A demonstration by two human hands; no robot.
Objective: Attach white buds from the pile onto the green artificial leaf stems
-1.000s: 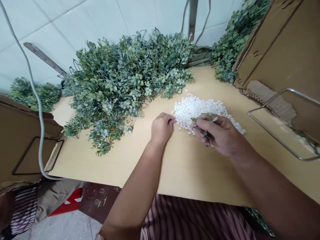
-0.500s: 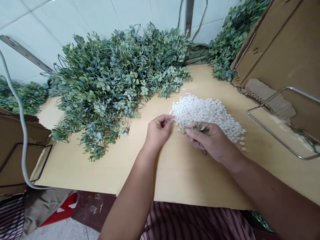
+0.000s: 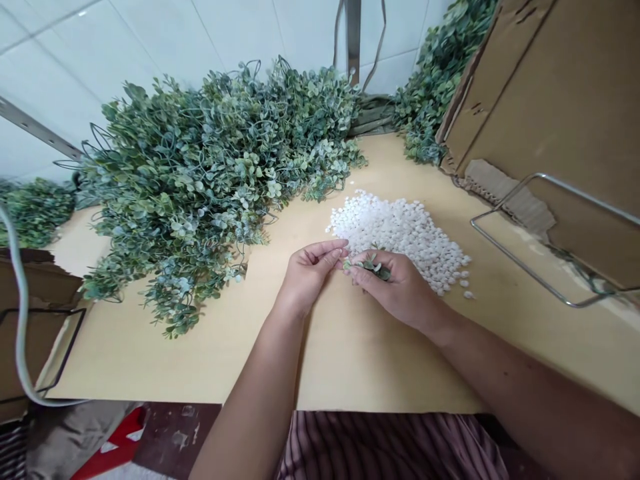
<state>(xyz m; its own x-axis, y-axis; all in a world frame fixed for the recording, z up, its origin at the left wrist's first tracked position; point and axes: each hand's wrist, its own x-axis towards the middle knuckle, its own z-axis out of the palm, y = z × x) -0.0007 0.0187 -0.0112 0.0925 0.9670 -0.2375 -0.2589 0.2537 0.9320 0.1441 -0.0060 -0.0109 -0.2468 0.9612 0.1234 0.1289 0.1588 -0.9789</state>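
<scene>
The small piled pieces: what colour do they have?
The small pieces are white, best seen in the head view.

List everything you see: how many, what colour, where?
Table: one, tan, middle.
Leafy piles: three, green, back centre-left, far left, back right.
White pieces: too many to count, white, heaped on table, centre-right.
Sprig: at least one, green, centre.
Cardboard: two areas, brown, left and right edges.
Wire loops: two, silver and dark, right and left.
Cable: one, whitish, far left.
Metal bars: two, greyish, back centre and left.
Cords: two, brownish, beside the centre bar.
Wall tiles: several, pale blue, back.
Cloths: three, dark green, grey-brown, striped; back, lower left.
Red item: one, red and white, lower left.
Dark panel: one, maroon, lower left.
Striped clothing: one, purplish, bottom centre.
Right grip: one, bare, centre, around the sprig.
Left grip: one, bare, centre, beside the right.
</scene>
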